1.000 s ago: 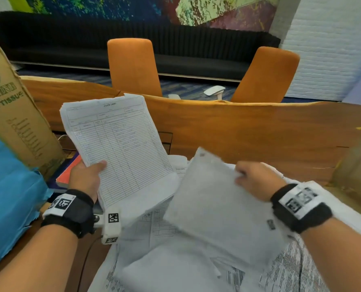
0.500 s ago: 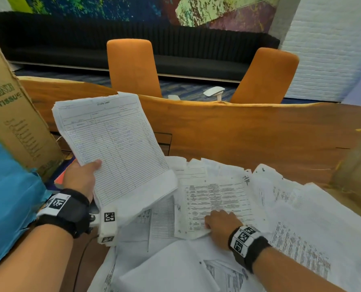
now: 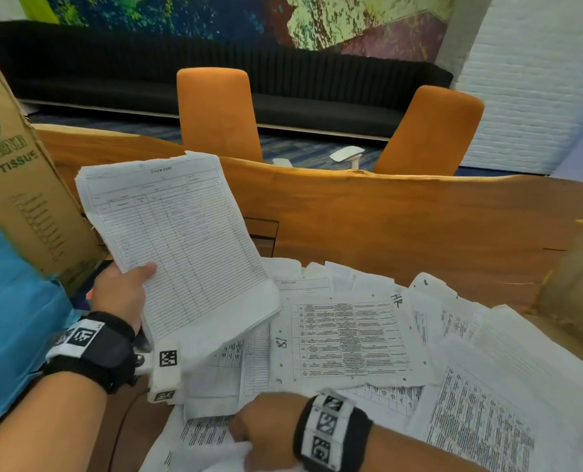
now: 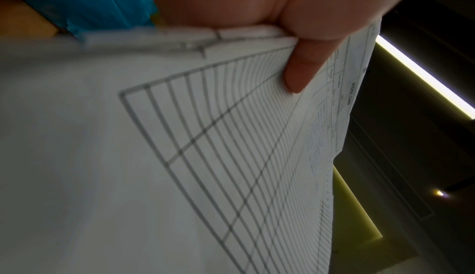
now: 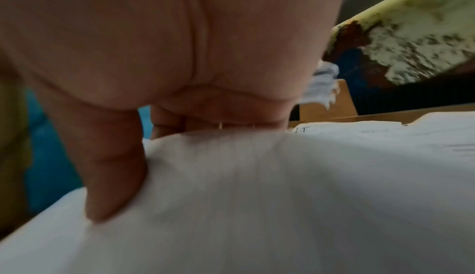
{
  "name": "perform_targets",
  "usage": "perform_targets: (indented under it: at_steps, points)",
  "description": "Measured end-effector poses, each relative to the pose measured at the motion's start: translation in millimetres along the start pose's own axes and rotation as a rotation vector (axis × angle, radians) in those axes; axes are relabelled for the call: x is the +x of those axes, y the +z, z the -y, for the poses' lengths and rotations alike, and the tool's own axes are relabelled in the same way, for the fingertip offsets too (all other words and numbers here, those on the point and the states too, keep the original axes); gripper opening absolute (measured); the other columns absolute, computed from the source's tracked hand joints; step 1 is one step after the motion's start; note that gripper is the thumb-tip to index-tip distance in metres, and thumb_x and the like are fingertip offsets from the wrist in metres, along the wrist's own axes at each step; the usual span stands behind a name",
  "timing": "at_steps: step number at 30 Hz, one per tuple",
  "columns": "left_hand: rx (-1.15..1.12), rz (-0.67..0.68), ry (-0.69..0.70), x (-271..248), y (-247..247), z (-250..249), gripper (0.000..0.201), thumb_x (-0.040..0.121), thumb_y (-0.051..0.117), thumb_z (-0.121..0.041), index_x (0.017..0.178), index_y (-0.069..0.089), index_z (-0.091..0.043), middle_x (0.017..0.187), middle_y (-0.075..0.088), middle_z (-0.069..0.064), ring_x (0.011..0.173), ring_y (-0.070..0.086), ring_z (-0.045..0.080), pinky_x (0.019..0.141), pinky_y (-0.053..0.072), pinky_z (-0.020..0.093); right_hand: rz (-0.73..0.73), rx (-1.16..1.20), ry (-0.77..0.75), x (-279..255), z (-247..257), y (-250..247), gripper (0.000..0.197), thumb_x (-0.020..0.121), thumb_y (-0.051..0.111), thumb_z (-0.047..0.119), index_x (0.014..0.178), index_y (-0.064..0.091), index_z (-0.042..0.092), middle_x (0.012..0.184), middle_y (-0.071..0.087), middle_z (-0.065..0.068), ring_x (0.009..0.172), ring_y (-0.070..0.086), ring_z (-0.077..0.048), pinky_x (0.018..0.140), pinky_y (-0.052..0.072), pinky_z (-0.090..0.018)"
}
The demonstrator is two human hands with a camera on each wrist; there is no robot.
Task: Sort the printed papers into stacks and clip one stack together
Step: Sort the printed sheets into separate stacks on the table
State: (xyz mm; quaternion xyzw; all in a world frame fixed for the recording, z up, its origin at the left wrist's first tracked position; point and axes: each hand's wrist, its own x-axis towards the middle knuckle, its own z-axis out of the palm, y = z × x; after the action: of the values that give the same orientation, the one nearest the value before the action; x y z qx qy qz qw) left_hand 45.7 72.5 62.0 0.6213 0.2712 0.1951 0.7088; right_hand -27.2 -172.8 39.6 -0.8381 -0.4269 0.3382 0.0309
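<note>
My left hand (image 3: pixel 131 284) holds a thick stack of ruled "Stock Card" sheets (image 3: pixel 181 240) up over the table's left side, thumb on top and fingers hidden behind. The left wrist view shows the thumb (image 4: pixel 303 69) pressed on the stack (image 4: pixel 231 156). Loose printed papers (image 3: pixel 344 338) lie spread over the wooden table (image 3: pixel 419 226). My right hand (image 3: pixel 249 434) is low at the near edge of the pile. In the right wrist view its thumb (image 5: pixel 110 166) pinches a blank white sheet (image 5: pixel 257 197) against curled fingers. No clip is visible.
A tall cardboard box (image 3: pixel 14 185) leans at the left above blue plastic (image 3: pixel 7 318). Another brown box (image 3: pixel 576 277) stands at the right edge. Two orange chairs (image 3: pixel 218 110) (image 3: pixel 429 131) sit beyond the table's far rim.
My right hand let go of the sheet it held up on the right, then moved left and toward me across the pile and took a sheet at the near edge. The left stack barely shifted.
</note>
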Motion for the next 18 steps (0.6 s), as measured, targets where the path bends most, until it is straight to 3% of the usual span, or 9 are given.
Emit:
perform_targets:
  at_steps: [1,3,5,8,10,12,15,18]
  points:
    - [0.012,-0.010,0.004,1.8,-1.7,1.1,0.033,0.091,0.063,-0.012,0.124,0.063,-0.016,0.112,0.066,0.002,0.101,0.063,0.027,0.090,0.049,0.039,-0.024,0.065,0.003,-13.3,-2.9,-12.2,0.018,0.092,0.057,0.017,0.109,0.060,0.013,0.089,0.057,-0.002,0.087,0.052,-0.025,0.070,0.041,-0.031]
    - [0.022,-0.024,0.000,5.7,-3.4,2.9,0.030,0.088,0.065,-0.015,0.118,0.065,-0.021,0.109,0.068,0.001,0.103,0.064,0.030,0.092,0.050,0.044,-0.134,0.124,0.064,-37.0,-14.6,-36.1,0.029,0.092,0.059,0.017,0.121,0.056,0.018,0.112,0.060,-0.006,0.101,0.056,-0.027,0.081,0.047,-0.037]
    - [0.004,-0.031,-0.017,5.3,-0.8,1.6,0.025,0.088,0.065,-0.015,0.112,0.066,-0.023,0.100,0.068,-0.001,0.098,0.065,0.028,0.085,0.051,0.041,-0.199,0.108,0.154,-51.4,-32.9,-50.7,0.053,0.089,0.068,0.026,0.137,0.044,0.026,0.128,0.052,-0.004,0.111,0.055,-0.026,0.089,0.047,-0.039]
    - [-0.047,0.001,-0.040,0.1,10.2,-3.0,0.027,0.092,0.060,-0.009,0.118,0.062,-0.017,0.090,0.065,-0.006,0.087,0.063,0.022,0.069,0.048,0.033,-0.182,0.117,0.362,-57.9,-60.5,-57.1,0.080,0.081,0.078,0.035,0.146,0.032,0.024,0.131,0.053,-0.004,0.111,0.055,-0.025,0.091,0.048,-0.038]
    - [-0.059,0.018,-0.038,-2.1,15.2,-5.2,0.030,0.092,0.058,-0.007,0.121,0.061,-0.014,0.091,0.065,-0.006,0.088,0.063,0.022,0.066,0.047,0.032,-0.119,0.129,0.454,-57.4,-72.6,-53.8,0.070,0.082,0.077,0.033,0.139,0.040,0.019,0.127,0.057,-0.006,0.100,0.053,-0.022,0.082,0.046,-0.034]
    - [-0.054,0.029,-0.038,-2.2,16.2,-6.2,0.030,0.093,0.058,-0.008,0.122,0.061,-0.013,0.091,0.065,-0.006,0.088,0.063,0.022,0.067,0.047,0.032,-0.085,0.111,0.466,-61.9,-77.0,-54.0,0.043,0.085,0.073,0.028,0.122,0.055,0.016,0.115,0.059,-0.004,0.093,0.050,-0.020,0.074,0.043,-0.031]
    - [-0.046,0.011,-0.033,2.1,10.4,-4.7,0.025,0.092,0.059,-0.009,0.115,0.062,-0.018,0.092,0.066,-0.005,0.087,0.064,0.021,0.069,0.048,0.032,-0.220,0.042,0.468,-86.2,-80.9,-79.9,0.006,0.088,0.059,0.016,0.091,0.059,0.021,0.087,0.055,0.005,0.081,0.050,-0.017,0.062,0.038,-0.025]
    - [-0.046,-0.041,-0.027,7.2,5.2,-3.9,0.025,0.090,0.063,-0.011,0.114,0.064,-0.019,0.103,0.068,0.003,0.095,0.064,0.030,0.079,0.050,0.038,-0.449,-0.113,0.529,-124.9,-85.6,-120.2,0.020,0.087,0.046,0.007,0.084,0.057,0.024,0.081,0.056,0.006,0.078,0.055,-0.018,0.064,0.049,-0.031]
